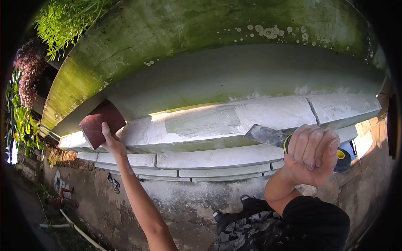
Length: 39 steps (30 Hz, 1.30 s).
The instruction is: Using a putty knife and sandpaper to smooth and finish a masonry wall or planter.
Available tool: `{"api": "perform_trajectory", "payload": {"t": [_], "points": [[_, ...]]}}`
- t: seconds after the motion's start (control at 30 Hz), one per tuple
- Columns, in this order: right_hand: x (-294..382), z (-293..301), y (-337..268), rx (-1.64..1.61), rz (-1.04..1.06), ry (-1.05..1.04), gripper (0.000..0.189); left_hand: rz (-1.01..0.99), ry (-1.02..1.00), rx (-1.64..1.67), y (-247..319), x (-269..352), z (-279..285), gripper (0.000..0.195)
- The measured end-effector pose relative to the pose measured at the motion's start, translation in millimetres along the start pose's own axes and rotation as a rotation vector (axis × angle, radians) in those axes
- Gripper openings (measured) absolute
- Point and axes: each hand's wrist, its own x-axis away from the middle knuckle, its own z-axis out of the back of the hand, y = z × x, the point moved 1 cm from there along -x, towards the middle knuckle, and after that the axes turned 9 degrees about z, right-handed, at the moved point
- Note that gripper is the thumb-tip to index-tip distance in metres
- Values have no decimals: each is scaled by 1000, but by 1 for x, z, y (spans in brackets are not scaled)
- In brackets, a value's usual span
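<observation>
My left hand [112, 140] holds a reddish-brown sheet of sandpaper [100, 117], thumb on its front face and the other fingers hidden behind it. The sheet is slightly curved and overlaps the left part of a white-coated masonry ledge [207, 122]. A putty knife [266, 136] is in my right hand [312, 155], its fist closed around the black and yellow handle. Its dusty metal blade points left, in front of the ledge's edge. Whether the blade touches the ledge, I cannot tell. Grey, smoother patches show amid the white coat, and pale dust covers my right fingers.
Behind the ledge rises a wall [201, 72], grey low down and green-stained above. More white mouldings [220, 159] step down below. Sandals [113, 183] lie on the stained concrete floor [194, 213]. At left are plants [72, 25], a pale pipe [80, 230] and another person [62, 200].
</observation>
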Motion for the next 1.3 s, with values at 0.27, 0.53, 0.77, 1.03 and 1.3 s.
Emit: {"api": "perform_trajectory", "payload": {"t": [0.27, 0.53, 0.77, 1.03, 1.3], "points": [[-8, 3, 1, -30, -206, 14, 43, -47, 16, -39, 2, -4, 14, 50], [-14, 11, 10, -87, -56, -85, 37, 9, -10, -5, -1, -4, 9, 49], [-14, 15, -1, -110, -237, -22, 46, -13, -9, -10, -1, -8, 15, 48], [-16, 13, -9, -30, -296, 15, 46, -42, -33, -17, 0, -2, 7, 45], [-13, 9, 8, -51, -167, -54, 43, -34, -26, -14, -1, -4, 7, 47]]}}
